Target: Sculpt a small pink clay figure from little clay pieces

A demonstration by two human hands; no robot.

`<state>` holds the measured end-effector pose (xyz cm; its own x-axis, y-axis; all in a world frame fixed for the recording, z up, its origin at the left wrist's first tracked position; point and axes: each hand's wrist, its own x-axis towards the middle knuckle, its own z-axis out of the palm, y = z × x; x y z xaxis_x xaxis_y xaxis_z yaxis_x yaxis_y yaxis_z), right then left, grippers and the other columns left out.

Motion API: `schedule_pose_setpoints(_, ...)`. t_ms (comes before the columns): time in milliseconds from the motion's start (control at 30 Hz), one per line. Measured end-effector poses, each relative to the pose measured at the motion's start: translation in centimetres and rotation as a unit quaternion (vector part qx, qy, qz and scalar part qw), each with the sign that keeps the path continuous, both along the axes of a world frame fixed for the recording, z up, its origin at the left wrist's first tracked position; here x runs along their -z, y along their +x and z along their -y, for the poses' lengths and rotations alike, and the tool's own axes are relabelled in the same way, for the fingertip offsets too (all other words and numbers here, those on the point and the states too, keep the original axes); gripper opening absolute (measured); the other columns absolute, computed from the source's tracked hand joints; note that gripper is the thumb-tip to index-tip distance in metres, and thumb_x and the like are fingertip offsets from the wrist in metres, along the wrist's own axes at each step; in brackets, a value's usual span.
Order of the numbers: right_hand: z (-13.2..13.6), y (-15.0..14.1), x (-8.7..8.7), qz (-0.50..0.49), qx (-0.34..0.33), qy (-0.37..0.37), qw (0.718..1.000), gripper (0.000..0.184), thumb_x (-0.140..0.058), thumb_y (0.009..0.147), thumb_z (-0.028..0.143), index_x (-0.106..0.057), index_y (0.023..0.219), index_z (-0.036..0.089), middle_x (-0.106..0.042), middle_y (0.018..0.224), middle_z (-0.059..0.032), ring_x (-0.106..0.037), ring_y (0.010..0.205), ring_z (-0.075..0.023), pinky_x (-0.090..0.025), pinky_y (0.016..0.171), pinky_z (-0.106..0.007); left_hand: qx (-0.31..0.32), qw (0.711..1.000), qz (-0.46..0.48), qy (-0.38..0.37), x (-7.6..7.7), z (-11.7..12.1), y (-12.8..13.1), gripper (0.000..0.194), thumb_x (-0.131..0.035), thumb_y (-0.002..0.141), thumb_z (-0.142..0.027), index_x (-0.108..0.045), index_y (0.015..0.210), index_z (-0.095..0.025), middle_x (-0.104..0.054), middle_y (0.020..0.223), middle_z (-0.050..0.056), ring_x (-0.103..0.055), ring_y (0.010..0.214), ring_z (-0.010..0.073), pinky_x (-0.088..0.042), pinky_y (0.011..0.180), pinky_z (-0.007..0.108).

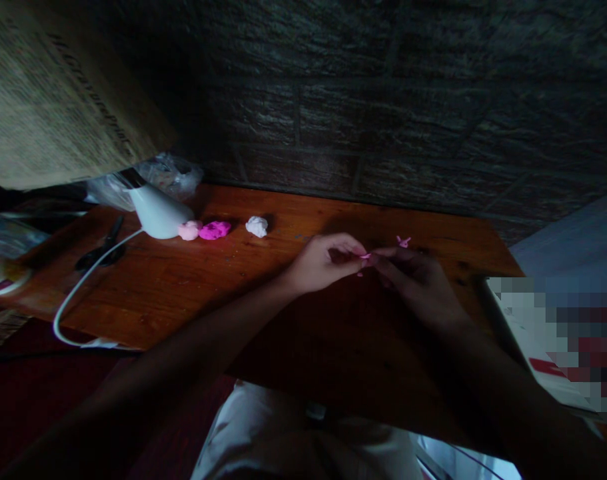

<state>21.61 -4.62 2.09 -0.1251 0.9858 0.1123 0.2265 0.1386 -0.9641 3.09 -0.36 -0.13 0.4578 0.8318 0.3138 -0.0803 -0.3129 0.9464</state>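
My left hand [328, 263] and my right hand [416, 277] meet over the wooden table, fingertips pinched around a small piece of pink modelling clay [366, 256]. A tiny pink bit [360, 275] shows just below the fingers. Behind my right hand lies a small pink clay figure [404, 242] with thin pointed parts. Farther left sit a white lump of clay [256, 227], a bright magenta lump [214, 231] and a pale pink lump [188, 231]. The light is dim, so the exact shape of the held piece is unclear.
A lamp with a white base [158, 210] and a printed paper-like shade [68, 93] stands at the left, its white cord [66, 293] hanging past the table edge. Dark scissors [103, 250] lie nearby. A stone-patterned wall [333, 100] rises behind the wooden table [183, 287].
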Motion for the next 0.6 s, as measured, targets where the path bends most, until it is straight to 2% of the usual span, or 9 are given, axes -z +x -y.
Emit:
schedule_pose_setpoints(167,0.0,0.2,0.0,0.008,0.003,0.002,1.0,0.031,-0.069,0.086,0.049,-0.077,0.093,0.019,-0.056,0.059,0.0023,-0.046,0.053,-0.0108,-0.04,0.053,-0.026,0.011,0.998,0.022,-0.05,-0.1,-0.2,0.0,0.014,-0.075,0.08,-0.021,-0.071,0.09,-0.012,-0.074,0.087,0.005,-0.068,0.079,0.0121,-0.053,0.079,0.027)
schedule_pose_setpoints(300,0.0,0.1,0.2,-0.007,0.001,-0.018,1.0,0.032,-0.069,0.086,0.048,-0.076,0.096,0.019,-0.06,0.064,0.001,-0.047,0.054,-0.0106,-0.038,0.052,-0.026,0.005,0.997,0.015,-0.082,-0.7,0.0,-0.1,0.013,-0.075,0.079,-0.019,-0.072,0.09,-0.013,-0.076,0.09,0.006,-0.069,0.083,0.0132,-0.054,0.079,0.027)
schedule_pose_setpoints(467,0.0,-0.1,0.4,-0.046,0.002,-0.041,0.998,0.034,-0.072,0.082,0.051,-0.076,0.095,0.019,-0.063,0.071,-0.0008,-0.046,0.055,-0.0095,-0.038,0.05,-0.024,-0.007,0.995,0.016,-0.098,-1.0,0.2,-0.2,0.016,-0.075,0.079,-0.019,-0.072,0.093,-0.013,-0.077,0.09,0.006,-0.07,0.082,0.0141,-0.053,0.075,0.026)
schedule_pose_setpoints(600,-0.1,0.0,0.4,-0.039,0.0,-0.046,0.998,0.035,-0.072,0.082,0.051,-0.077,0.095,0.019,-0.063,0.069,-0.0008,-0.045,0.055,-0.0094,-0.038,0.05,-0.024,-0.002,0.996,0.011,-0.094,-0.7,0.1,-0.1,0.015,-0.075,0.079,-0.02,-0.072,0.093,-0.013,-0.077,0.09,0.006,-0.07,0.083,0.0144,-0.054,0.078,0.028)
